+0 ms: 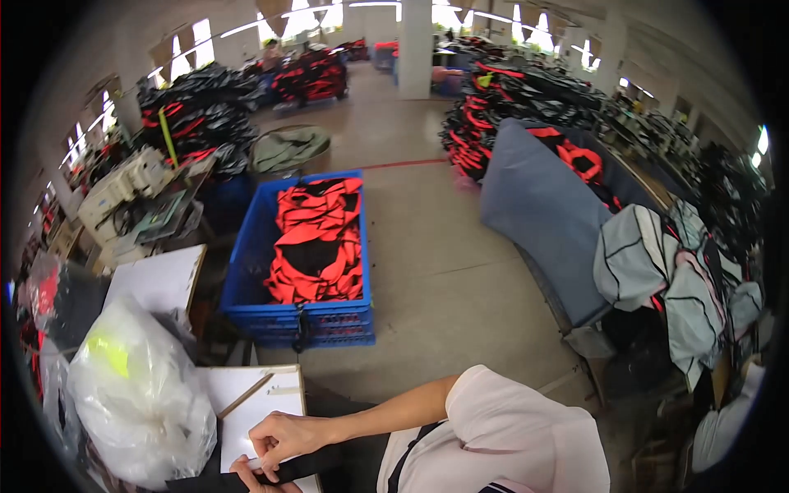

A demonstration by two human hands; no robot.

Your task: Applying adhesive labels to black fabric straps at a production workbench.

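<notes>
While I lean over the white board point(263, 411) at the lower left, a big clear plastic bag point(136, 398) bulges just beside it, a yellow-green patch showing through its upper side. Ahead on the floor stands a blue crate point(246, 271) full of red and black pieces point(316, 246). My right hand point(283, 435) comes across from the right, forearm bare, wrist bent down, fingers curled and pinched on the edge of a black strip point(304, 467) lying over the board. My left hand point(251, 476) sits below it at the frame's edge, touching the same strip; I cannot tell how far its fingers are closed.
</notes>
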